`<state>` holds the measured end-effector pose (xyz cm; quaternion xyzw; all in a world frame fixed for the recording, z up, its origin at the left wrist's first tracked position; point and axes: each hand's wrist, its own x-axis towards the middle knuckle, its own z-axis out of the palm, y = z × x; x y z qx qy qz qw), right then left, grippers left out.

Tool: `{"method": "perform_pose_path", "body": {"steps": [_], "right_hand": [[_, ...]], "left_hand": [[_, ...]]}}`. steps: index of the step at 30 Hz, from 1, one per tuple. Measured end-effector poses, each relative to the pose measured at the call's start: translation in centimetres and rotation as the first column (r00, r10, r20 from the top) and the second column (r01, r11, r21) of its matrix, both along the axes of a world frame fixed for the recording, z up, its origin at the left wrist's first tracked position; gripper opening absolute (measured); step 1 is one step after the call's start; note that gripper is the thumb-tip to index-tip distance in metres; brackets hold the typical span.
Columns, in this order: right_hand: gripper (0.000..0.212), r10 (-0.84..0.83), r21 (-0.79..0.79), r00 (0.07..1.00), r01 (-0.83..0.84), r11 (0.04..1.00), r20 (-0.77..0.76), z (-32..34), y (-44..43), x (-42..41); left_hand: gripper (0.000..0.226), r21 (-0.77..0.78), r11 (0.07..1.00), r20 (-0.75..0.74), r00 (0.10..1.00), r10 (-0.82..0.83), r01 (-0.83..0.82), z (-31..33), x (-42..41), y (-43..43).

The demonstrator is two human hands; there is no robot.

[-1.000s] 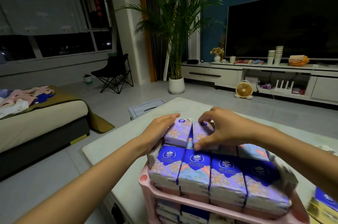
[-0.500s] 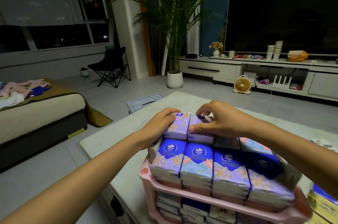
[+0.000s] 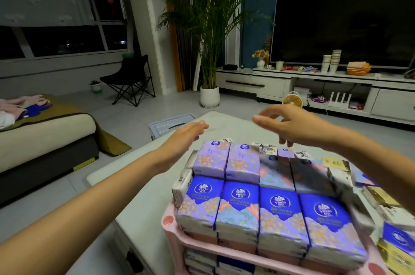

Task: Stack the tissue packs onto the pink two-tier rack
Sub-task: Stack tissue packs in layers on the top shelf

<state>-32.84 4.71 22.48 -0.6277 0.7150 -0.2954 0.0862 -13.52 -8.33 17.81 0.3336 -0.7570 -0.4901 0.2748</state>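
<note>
Left hand (image 3: 186, 137) and right hand (image 3: 298, 126) hover apart above the tissue packs (image 3: 258, 187) — fingers loose, holding nothing — which lie in tight rows atop the pink rack (image 3: 197, 241) on the bench (image 3: 143, 187).

Pink rack (image 3: 170, 227): lower tier cut off by the bottom edge. Right hand (image 3: 301, 127): fingers (image 3: 266, 118) motion-blurred. Loose packs (image 3: 390, 213), near right: smeared, labels unreadable, cropped by the frame edge.
</note>
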Motion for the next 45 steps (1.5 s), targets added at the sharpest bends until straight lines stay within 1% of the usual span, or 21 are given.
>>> {"method": "perform_pose_path", "body": {"steps": [3,6,9,12,16,19,20,21,22,24,25,28,30,32,35,38,40,42,43,44,45], "right_hand": [[0.033,-0.054,0.075,0.994,0.047,0.996,0.095,-0.3,-0.9,-3.6],[0.028,-0.146,0.166,0.970,0.114,0.980,0.193,-2.2,-2.8,-7.4],[0.026,-0.238,0.240,0.950,0.188,0.952,0.201,-5.4,-4.9,-11.0],[0.029,-0.309,0.300,0.944,0.263,0.917,0.118,-9.8,-7.0,-13.9],[0.047,-0.308,0.339,0.948,0.318,0.885,-0.084,-14.8,-9.5,-16.8],[0.057,-0.267,0.370,0.953,0.302,0.879,-0.145,-17.3,-11.1,-18.7],[0.056,-0.248,0.394,0.957,0.287,0.873,-0.148,-18.1,-11.5,-19.2],[0.051,-0.227,0.422,0.960,0.276,0.864,-0.162,-18.8,-11.9,-19.6],[0.049,-0.206,0.442,0.959,0.272,0.855,-0.193,-19.5,-12.2,-19.9],[0.063,-0.186,0.437,0.943,0.296,0.849,-0.277,-20.8,-12.4,-20.4],[0.070,-0.194,0.415,0.939,0.303,0.858,-0.286,-21.2,-12.4,-20.5],[0.090,-0.204,0.325,0.947,0.280,0.903,-0.249,-22.5,-11.9,-20.8],[0.088,-0.201,0.302,0.955,0.262,0.917,-0.217,-22.9,-11.9,-21.2],[0.083,-0.183,0.318,0.962,0.241,0.917,-0.203,-23.0,-12.1,-21.5],[0.084,-0.167,0.355,0.965,0.232,0.905,-0.204,-22.9,-12.5,-21.8],[0.084,-0.186,0.332,0.966,0.238,0.913,-0.182,-22.9,-12.7,-21.4],[0.083,-0.214,0.302,0.962,0.258,0.918,-0.172,-22.8,-12.6,-21.1],[0.082,-0.245,0.284,0.961,0.273,0.919,-0.130,-22.5,-12.4,-20.6],[0.082,-0.265,0.267,0.962,0.274,0.924,-0.070,-22.2,-12.1,-20.2],[0.082,-0.284,0.236,0.959,0.272,0.933,0.018,-21.6,-11.8,-19.9],[0.081,-0.298,0.199,0.947,0.270,0.942,0.122,-20.8,-11.2,-19.6]], "left_hand": [[0.035,0.004,1.000,0.036,0.999,-0.021,0.021,0.5,-0.9,-2.4],[0.037,0.024,0.999,0.059,0.997,-0.043,0.042,0.1,-2.9,-4.9],[0.040,0.030,0.998,0.078,0.995,-0.059,0.057,-1.4,-5.0,-6.9],[0.043,0.020,0.996,0.133,0.987,-0.085,0.083,-3.8,-7.3,-8.5],[0.043,-0.019,0.988,0.222,0.965,-0.142,0.150,-7.0,-10.2,-10.3],[0.030,-0.072,0.969,0.216,0.952,-0.215,0.235,-9.2,-11.7,-11.2],[0.026,-0.089,0.962,0.210,0.949,-0.234,0.256,-9.8,-12.1,-11.5],[0.024,-0.097,0.954,0.218,0.942,-0.256,0.282,-10.4,-12.6,-11.6],[0.024,-0.097,0.945,0.234,0.930,-0.282,0.311,-10.9,-13.1,-11.6],[0.029,-0.100,0.920,0.266,0.902,-0.341,0.378,-11.7,-14.2,-11.2],[0.031,-0.124,0.902,0.283,0.886,-0.367,0.413,-11.9,-14.8,-10.9],[0.036,-0.280,0.821,0.399,0.838,-0.372,0.498,-12.1,-16.4,-10.4],[0.038,-0.338,0.787,0.444,0.824,-0.351,0.517,-12.3,-16.8,-10.4],[0.037,-0.342,0.779,0.468,0.814,-0.344,0.526,-12.8,-16.5,-10.7],[0.041,-0.335,0.756,0.534,0.775,-0.339,0.562,-14.8,-15.4,-11.4],[0.058,-0.355,0.743,0.551,0.769,-0.325,0.568,-16.4,-14.1,-12.3],[0.073,-0.389,0.708,0.558,0.762,-0.329,0.590,-16.4,-13.9,-12.6],[0.093,-0.371,0.676,0.613,0.715,-0.338,0.637,-16.1,-13.9,-12.6],[0.090,-0.335,0.659,0.675,0.659,-0.330,0.674,-16.0,-13.9,-12.4],[0.075,-0.299,0.638,0.747,0.590,-0.306,0.710,-15.9,-14.0,-12.1],[0.059,-0.259,0.687,0.761,0.582,-0.287,0.679,-16.6,-14.1,-11.8]]}}
